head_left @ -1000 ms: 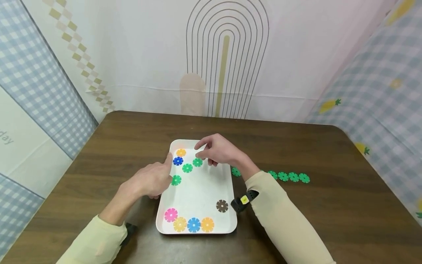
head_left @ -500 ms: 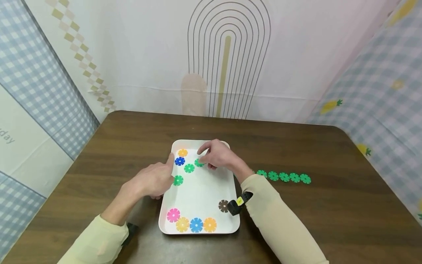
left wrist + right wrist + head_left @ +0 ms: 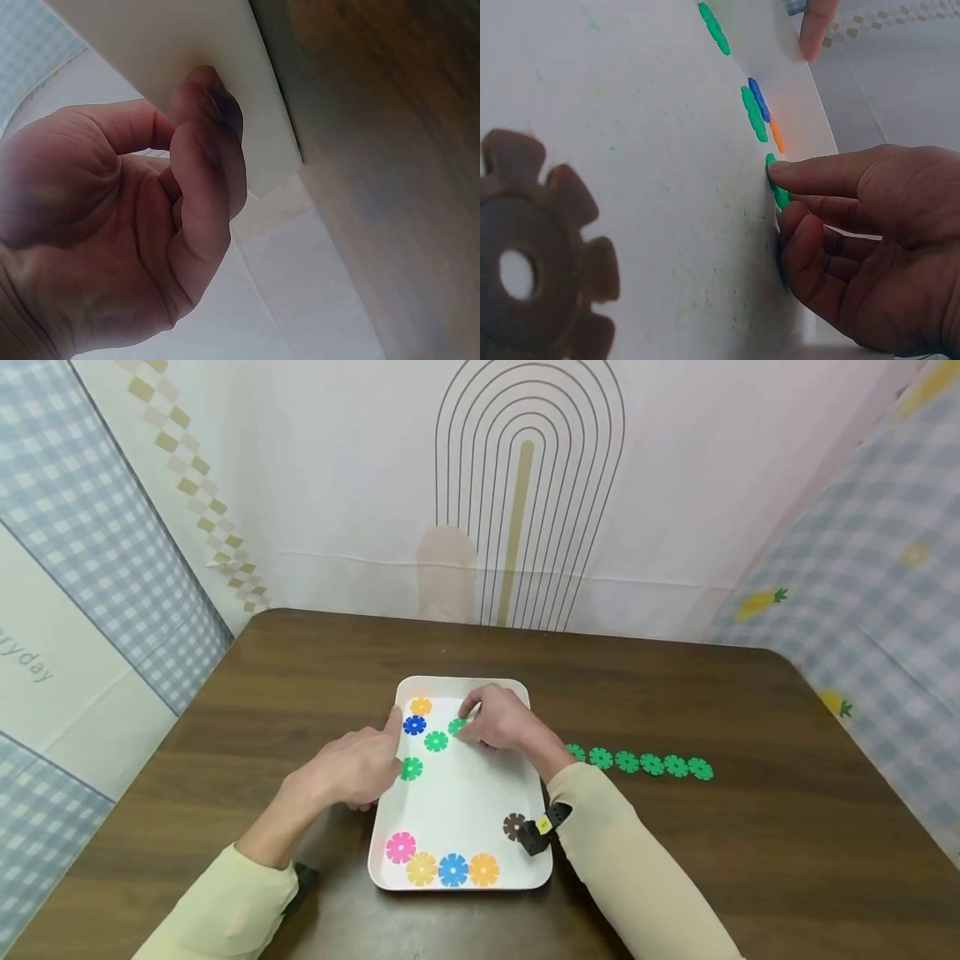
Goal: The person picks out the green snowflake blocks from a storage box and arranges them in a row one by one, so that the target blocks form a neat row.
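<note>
A white tray (image 3: 465,802) lies on the table with several notched plastic discs in it. My left hand (image 3: 348,770) grips its left side, thumb at the rim; the left wrist view shows the curled fingers (image 3: 199,180) against the outer wall. Inside the tray's far part, my right hand (image 3: 502,718) pinches a green disc (image 3: 455,726) between thumb and index finger. The right wrist view shows that green disc (image 3: 772,166) partly hidden by the fingertips. Beside it lie another green disc (image 3: 436,741), a blue disc (image 3: 415,725) and an orange disc (image 3: 422,705).
A row of several green discs (image 3: 627,762) lies on the table (image 3: 750,843) right of the tray. Pink (image 3: 401,847), yellow, light blue and orange discs lie along the tray's near end. A brown disc (image 3: 513,827) lies near the right wrist camera.
My right hand has lowered onto the green disc, and its thumb and index finger have closed in on it. My left hand stays at the tray's side.
</note>
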Demonstrator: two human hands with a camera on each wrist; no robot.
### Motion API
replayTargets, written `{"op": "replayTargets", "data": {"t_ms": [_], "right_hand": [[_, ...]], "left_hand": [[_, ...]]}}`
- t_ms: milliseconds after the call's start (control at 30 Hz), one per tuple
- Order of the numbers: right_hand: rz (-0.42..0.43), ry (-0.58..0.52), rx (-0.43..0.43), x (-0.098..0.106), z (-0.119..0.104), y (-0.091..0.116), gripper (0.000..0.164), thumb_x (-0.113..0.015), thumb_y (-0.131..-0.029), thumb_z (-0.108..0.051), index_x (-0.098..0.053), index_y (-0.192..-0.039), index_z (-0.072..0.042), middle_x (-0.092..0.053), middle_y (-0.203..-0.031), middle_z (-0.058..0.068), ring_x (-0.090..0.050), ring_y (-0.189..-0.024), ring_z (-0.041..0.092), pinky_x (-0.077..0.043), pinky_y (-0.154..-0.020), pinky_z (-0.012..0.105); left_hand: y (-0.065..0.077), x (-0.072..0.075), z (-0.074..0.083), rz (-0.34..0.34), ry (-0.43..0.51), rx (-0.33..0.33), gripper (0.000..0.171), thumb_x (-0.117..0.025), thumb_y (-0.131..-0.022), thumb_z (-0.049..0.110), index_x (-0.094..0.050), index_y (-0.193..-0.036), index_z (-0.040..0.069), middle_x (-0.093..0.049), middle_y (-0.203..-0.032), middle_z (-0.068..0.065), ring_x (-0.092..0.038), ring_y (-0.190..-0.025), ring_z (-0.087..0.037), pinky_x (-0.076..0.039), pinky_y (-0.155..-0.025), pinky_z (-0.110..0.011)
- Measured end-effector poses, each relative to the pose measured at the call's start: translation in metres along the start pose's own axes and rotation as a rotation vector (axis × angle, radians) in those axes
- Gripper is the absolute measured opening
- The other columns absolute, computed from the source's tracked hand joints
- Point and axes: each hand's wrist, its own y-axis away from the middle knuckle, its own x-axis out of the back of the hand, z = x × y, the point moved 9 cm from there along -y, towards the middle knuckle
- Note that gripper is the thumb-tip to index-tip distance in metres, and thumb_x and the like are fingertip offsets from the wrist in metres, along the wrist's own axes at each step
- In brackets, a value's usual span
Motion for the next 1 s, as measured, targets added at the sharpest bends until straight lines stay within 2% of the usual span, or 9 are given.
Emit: {"op": "replayTargets", "data": {"t_ms": [233,567,767,1000], "right_hand": [[0.016,0.073,0.115,0.000,-0.008,0.003,0.024,-0.084,-0.090,-0.014,-0.071,-0.110,-0.012,-0.063,-0.094,0.005,-0.060,-0.076,0.019,-0.046,-0.065,0.027],[-0.015,0.178,0.177,-0.004,-0.018,0.011,0.025,-0.080,-0.093,-0.012,-0.066,-0.113,-0.019,-0.065,-0.094,0.005,-0.060,-0.082,0.021,-0.048,-0.068,0.030],[-0.033,0.160,0.195,-0.005,-0.018,0.015,0.025,-0.079,-0.094,-0.011,-0.066,-0.113,-0.022,-0.066,-0.098,0.004,-0.061,-0.088,0.023,-0.050,-0.074,0.032],[-0.064,0.016,0.205,-0.002,-0.017,0.017,0.024,-0.073,-0.096,-0.006,-0.068,-0.114,-0.021,-0.068,-0.093,0.009,-0.063,-0.067,0.022,-0.053,-0.063,0.030]], "left_hand": [[0.000,0.000,0.000,0.000,-0.001,0.002,0.086,-0.055,-0.105,0.018,0.000,-0.168,0.000,-0.060,-0.080,-0.009,-0.059,-0.054,-0.023,-0.043,-0.054,-0.031],[0.001,0.000,0.001,0.001,0.006,0.002,0.087,-0.056,-0.105,0.019,-0.001,-0.169,0.000,-0.058,-0.084,-0.010,-0.059,-0.056,-0.024,-0.043,-0.053,-0.031],[0.001,0.000,0.001,0.003,-0.001,0.008,0.087,-0.057,-0.104,0.019,-0.001,-0.168,0.000,-0.059,-0.082,-0.010,-0.058,-0.055,-0.023,-0.043,-0.052,-0.030],[0.002,-0.001,0.002,0.004,0.000,0.009,0.088,-0.058,-0.104,0.019,-0.001,-0.168,0.000,-0.059,-0.081,-0.009,-0.059,-0.055,-0.023,-0.044,-0.053,-0.030]]}}
